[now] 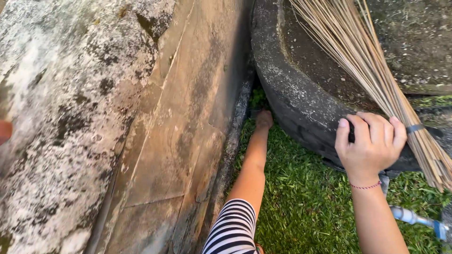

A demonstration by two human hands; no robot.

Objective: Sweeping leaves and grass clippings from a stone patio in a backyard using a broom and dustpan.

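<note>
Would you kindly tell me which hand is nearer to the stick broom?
The right hand: it is gripping the stick broom at its bound end. The left hand is apart from it, reaching down into the grassy gap beside the stone basin.

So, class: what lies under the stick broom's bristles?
Under the stick broom lies the round concrete basin, its floor speckled with dirt. The right hand hides the bundle's bound part.
</note>
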